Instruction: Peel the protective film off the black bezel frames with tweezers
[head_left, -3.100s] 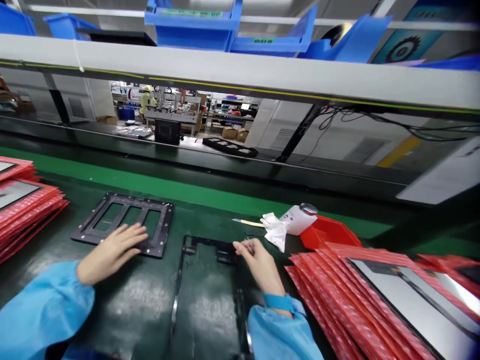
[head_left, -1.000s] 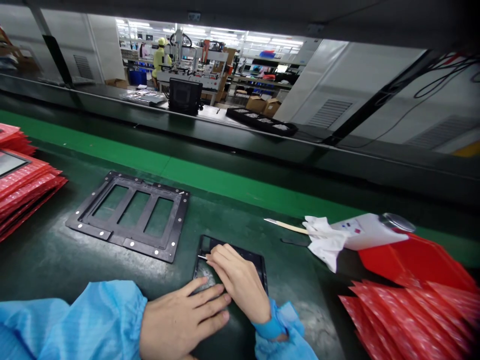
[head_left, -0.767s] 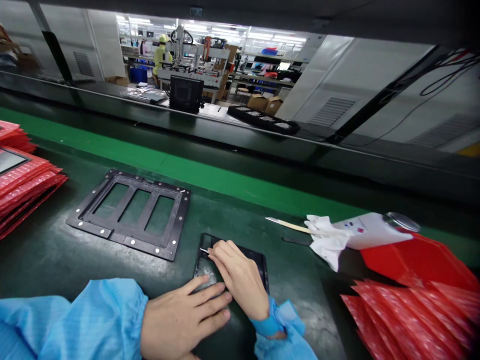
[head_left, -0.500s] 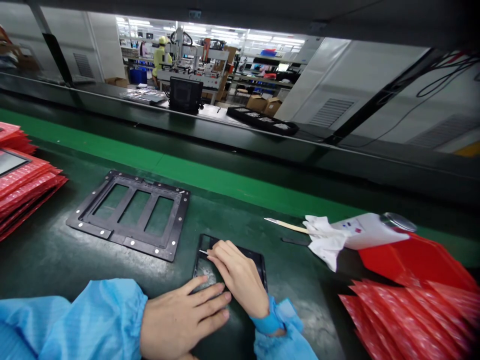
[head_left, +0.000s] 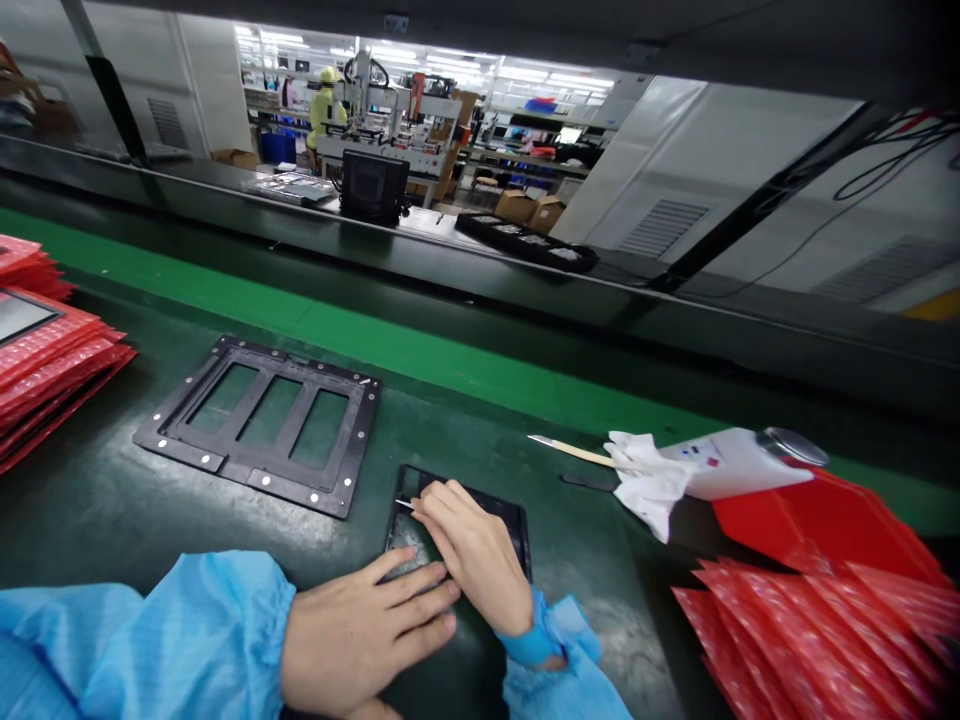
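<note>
A black rectangular frame or panel (head_left: 504, 506) lies on the green work surface, partly covered by both hands. My right hand (head_left: 476, 560) is closed in a pinch on a thin pale tool (head_left: 403, 503), whose tip rests over the panel's left side; its exact kind does not show. My left hand (head_left: 367, 630) lies flat with fingers spread, its fingertips at the panel's lower edge. To the left sits a black fixture plate (head_left: 259, 425) with three rectangular openings and silver dots around its border.
Red bubble-wrap pouches are stacked at the left (head_left: 64, 375) and right (head_left: 817, 640). A craft knife (head_left: 574, 452), a crumpled white cloth (head_left: 649, 480) and a white bottle lying on its side (head_left: 731, 463) are at the right. A raised ledge (head_left: 450, 265) runs along the back.
Both hands stay almost in place over the panel. The right hand and its thin tool have shifted very slightly left, while the view has moved a little.
</note>
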